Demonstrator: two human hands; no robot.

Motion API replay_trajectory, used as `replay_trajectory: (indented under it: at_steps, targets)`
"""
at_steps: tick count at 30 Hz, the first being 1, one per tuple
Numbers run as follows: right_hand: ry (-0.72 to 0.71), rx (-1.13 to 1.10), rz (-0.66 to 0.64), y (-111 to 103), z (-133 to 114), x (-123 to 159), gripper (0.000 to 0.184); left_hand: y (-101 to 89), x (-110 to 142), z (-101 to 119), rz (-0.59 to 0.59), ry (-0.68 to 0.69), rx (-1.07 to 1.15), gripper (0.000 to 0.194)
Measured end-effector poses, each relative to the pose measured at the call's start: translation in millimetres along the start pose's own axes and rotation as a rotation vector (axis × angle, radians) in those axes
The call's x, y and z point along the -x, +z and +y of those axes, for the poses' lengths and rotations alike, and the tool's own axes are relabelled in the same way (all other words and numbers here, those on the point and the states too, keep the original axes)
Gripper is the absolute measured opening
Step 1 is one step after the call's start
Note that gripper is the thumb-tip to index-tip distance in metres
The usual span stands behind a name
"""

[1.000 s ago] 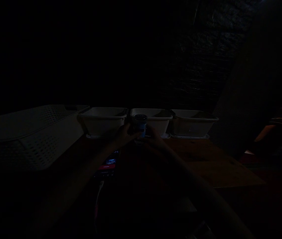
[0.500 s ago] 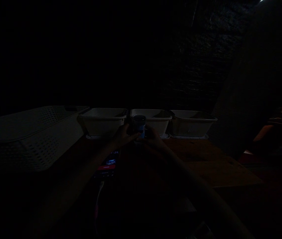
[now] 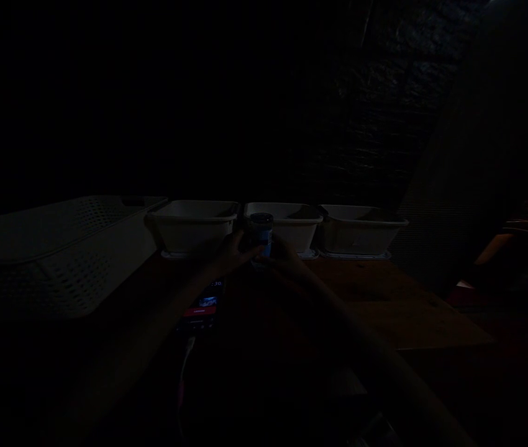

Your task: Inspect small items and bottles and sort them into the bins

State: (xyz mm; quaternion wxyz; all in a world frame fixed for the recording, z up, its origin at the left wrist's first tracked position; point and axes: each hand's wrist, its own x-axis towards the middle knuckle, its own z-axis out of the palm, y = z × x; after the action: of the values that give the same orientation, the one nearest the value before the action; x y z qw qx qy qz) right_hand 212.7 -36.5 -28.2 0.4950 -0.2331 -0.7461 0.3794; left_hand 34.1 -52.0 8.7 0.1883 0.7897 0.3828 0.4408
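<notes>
In the dim light, a small round container with a blue label [image 3: 262, 233] stands upright between my hands, in front of the middle white tub [image 3: 287, 212]. My left hand [image 3: 235, 251] grips it from the left, its thumb across the front. From the other side my right hand [image 3: 286, 256] closes on it, with most of its fingers in shadow. A lit phone [image 3: 201, 308] lies below my left wrist, a pale cable [image 3: 186, 355] running from its lower end. Darkness hides whether the container's base touches the table.
A large white perforated basket [image 3: 63, 273] stands at the left. Beside the middle tub are a left white tub [image 3: 194, 233] and a right white tub [image 3: 359, 236]. The wooden table [image 3: 413, 316] ends at the right, where part of another person [image 3: 494, 248] shows.
My hands and the container stay almost in place. The digits on the phone screen have changed, and the view has shifted very slightly.
</notes>
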Motion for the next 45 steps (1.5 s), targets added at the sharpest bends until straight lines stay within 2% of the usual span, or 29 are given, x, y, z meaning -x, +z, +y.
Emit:
replay_trajectory:
  at_steps: [7,12,28,38,41,45]
  targets:
    - [0.031,0.048,0.019,0.7,-10.4,3.0,0.064,-0.7,-0.3,2.3,0.023,0.055,-0.045,0.048]
    - [-0.005,0.034,0.028,2.7,-14.7,5.2,0.067,-4.6,-1.3,4.0,0.000,0.095,-0.112,0.046]
    - [-0.003,0.136,0.047,0.9,-17.6,6.8,0.066,-4.0,-2.2,2.1,0.003,0.086,-0.066,0.042]
    - [-0.003,0.130,0.035,1.3,-17.4,6.2,0.058,-2.8,-1.6,-1.0,0.018,0.098,-0.104,0.037]
    - [-0.005,0.093,-0.003,-1.0,-21.0,4.7,0.054,-3.1,-1.4,-0.9,0.021,0.084,-0.108,0.039]
    - [0.025,0.022,-0.127,-9.6,-28.9,2.3,0.042,-3.6,-1.7,-3.1,0.018,0.071,-0.105,0.038]
